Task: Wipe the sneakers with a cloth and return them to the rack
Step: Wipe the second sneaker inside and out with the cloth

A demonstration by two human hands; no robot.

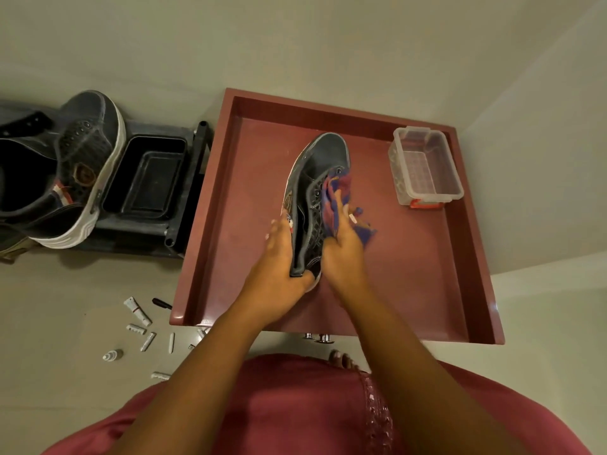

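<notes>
Dark sneaker [312,192] gripped at the heel by my left hand [279,257] could twist loose if my right hand [341,251], pinching the cloth [335,192], rubs hard.

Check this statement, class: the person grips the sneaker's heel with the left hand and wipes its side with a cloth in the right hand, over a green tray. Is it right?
One detail is wrong: the tray is dark red, not green, as the head view shows. The left hand does grip the sneaker at the heel while the right hand presses the cloth to its side.
</notes>
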